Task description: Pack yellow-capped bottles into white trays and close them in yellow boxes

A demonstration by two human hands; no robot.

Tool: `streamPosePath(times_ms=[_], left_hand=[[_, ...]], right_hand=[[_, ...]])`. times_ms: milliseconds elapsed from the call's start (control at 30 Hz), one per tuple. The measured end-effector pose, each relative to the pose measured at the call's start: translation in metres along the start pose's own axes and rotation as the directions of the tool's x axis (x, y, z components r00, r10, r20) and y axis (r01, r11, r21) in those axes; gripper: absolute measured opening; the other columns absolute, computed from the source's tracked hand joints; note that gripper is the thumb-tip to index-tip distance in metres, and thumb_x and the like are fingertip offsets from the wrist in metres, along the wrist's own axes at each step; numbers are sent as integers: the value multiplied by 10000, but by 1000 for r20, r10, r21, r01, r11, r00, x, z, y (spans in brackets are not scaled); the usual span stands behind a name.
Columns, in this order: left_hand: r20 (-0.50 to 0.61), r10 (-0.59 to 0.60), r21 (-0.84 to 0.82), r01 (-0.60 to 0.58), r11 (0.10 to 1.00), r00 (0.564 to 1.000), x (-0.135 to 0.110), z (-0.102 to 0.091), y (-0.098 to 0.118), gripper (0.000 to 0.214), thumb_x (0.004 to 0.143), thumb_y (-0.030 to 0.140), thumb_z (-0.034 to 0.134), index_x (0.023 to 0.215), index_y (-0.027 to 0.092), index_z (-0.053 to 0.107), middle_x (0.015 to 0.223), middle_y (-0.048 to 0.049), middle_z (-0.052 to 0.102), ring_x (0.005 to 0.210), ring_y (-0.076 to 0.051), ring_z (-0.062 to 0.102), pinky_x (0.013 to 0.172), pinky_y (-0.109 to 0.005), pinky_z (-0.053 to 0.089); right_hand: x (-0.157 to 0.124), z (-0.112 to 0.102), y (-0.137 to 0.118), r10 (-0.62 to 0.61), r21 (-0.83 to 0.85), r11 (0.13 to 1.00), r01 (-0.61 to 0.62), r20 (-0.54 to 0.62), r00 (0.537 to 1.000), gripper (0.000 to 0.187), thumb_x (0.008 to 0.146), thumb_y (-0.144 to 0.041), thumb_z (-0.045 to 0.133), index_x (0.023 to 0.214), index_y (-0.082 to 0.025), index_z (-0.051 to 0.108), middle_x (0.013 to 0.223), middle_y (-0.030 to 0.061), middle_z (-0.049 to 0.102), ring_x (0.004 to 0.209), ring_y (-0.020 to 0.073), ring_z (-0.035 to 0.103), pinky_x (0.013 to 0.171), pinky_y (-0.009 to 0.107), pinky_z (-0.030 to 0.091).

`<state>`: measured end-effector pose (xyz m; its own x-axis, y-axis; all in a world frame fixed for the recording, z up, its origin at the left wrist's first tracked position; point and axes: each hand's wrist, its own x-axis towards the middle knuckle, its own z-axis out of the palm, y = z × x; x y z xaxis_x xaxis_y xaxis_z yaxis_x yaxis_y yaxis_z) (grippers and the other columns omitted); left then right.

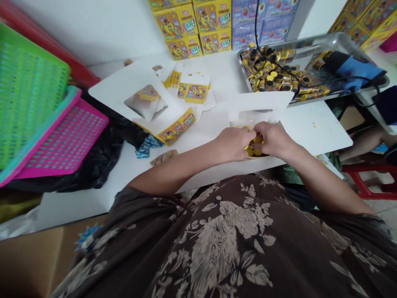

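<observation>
My left hand [233, 142] and my right hand [273, 138] meet at the near edge of the white table [316, 124]. Both are curled around a cluster of small yellow-capped bottles [253, 145] lying between them. Only the yellow tops show; the rest is hidden by my fingers. Just beyond my hands lies a flat white carton blank [263, 103] with a clear window.
A metal tray [338, 41] at the back right holds several small bottles and a blue heat gun [353, 68] with a black cord. Yellow boxes [186, 29] are stacked at the wall. Flat cartons [133, 89] and a printed one [176, 128] lie centre-left. Coloured baskets [37, 111] stand left.
</observation>
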<state>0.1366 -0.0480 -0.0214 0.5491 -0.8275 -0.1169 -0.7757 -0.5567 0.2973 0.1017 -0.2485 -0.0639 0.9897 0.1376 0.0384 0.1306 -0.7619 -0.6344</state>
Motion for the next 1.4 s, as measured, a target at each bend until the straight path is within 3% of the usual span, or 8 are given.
streamPosePath(times_ms=[500,633,733,833,933,1167,1300,1400], left_hand=[[-33,-86,54,88,995,996,-15,6,-4,157,868,189,765,1024,181,761,1075,-82,717,809,-212,679,654,-327,448],[-76,-122,-31,120,992,990,-19,11,-5,222,846,202,802,1055,183,733,1103,-78,703,857,-219,692,709,-325,497],[-238,-94,-172,54,984,967,-26,15,-18,193,847,262,829,977,195,703,1031,-44,691,837,-189,676,712,-300,504],[-466,-111,-293,-35,956,878,-31,22,-34,117,883,238,785,904,205,675,944,-11,689,735,-134,614,673,-269,480],[-626,-178,-374,-92,923,759,-27,30,-45,74,901,181,730,873,209,668,875,7,690,672,-108,566,632,-245,460],[-763,-222,-403,-178,898,608,-13,40,-52,150,902,255,773,796,213,675,757,26,656,621,-96,558,601,-232,458],[-751,-480,-604,-176,778,454,-3,34,-70,222,868,336,803,763,212,652,689,30,639,583,-93,549,545,-216,431],[-557,-715,-826,-188,532,424,15,27,-87,243,811,365,802,763,217,615,635,48,627,512,-84,540,454,-194,371]], right_hand=[[-2,21,-5,184,494,837,-237,154,971,312,644,-155,799,882,-265,629,782,-20,739,773,218,699,723,355,540],[-14,16,-8,201,524,830,-192,39,979,284,664,-208,833,896,-240,671,835,-4,744,781,206,713,730,356,565],[-31,-2,-4,120,471,882,-1,-223,967,213,760,-324,871,853,-236,701,828,3,735,733,184,679,682,342,544],[-29,-34,20,64,378,905,193,-570,819,272,844,-433,874,790,-253,678,731,-5,691,629,168,608,594,325,473],[6,-69,67,178,297,951,89,-758,628,232,806,-254,855,729,-256,636,667,-17,641,580,151,531,588,320,418],[87,-107,144,385,-268,785,-559,-496,778,147,758,-35,765,773,-169,705,952,142,766,1051,320,722,991,460,537],[112,-102,145,360,-408,742,-533,-428,829,264,859,-148,771,1119,-101,783,1301,257,751,1237,410,716,1073,507,547],[135,-92,140,311,-460,777,-430,-314,897,496,853,-225,832,1325,-93,754,1423,275,706,1277,424,700,1105,516,552]])
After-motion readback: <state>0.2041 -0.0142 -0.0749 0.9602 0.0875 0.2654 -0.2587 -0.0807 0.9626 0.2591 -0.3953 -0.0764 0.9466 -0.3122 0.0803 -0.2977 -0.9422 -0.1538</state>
